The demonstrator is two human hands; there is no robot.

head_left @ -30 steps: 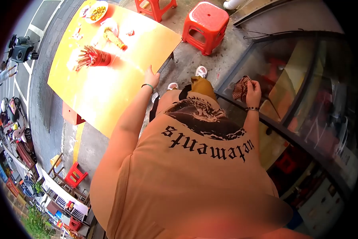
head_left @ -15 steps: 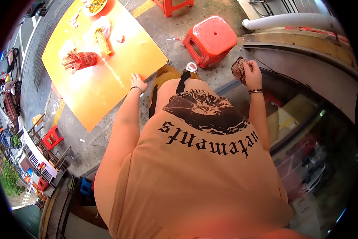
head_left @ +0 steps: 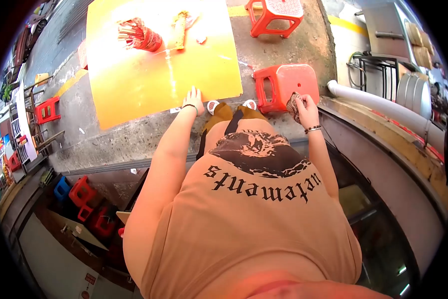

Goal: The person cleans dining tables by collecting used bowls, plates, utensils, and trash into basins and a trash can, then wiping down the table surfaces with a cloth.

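My left hand (head_left: 195, 101) is at the near edge of the orange-yellow table (head_left: 134, 94), its fingers stretched out; it seems to rest on the edge. In my right hand (head_left: 308, 110) is a crumpled brown, dark-streaked cloth (head_left: 293, 107), pinched between the fingers and hanging in front of a red plastic stool (head_left: 297, 79). Farther back on the tabletop a red container (head_left: 151, 41) lies tilted, with a bundle of sticks that look like chopsticks poking out. Beside it is a long yellow bumpy object (head_left: 179, 31), whose kind I cannot make out.
Another red stool (head_left: 277, 15) stands behind the first. A white pipe (head_left: 378, 104) runs along the ledge at right, near stacked metal trays (head_left: 413, 94). Several red stools (head_left: 82, 192) and a blue one (head_left: 62, 188) are at lower left. Small scraps lie on the pavement.
The view has swung, so the table appears higher and the bowl is out of sight. My right hand, still holding the cloth, now appears in front of the stool. My left hand stays at the table edge.
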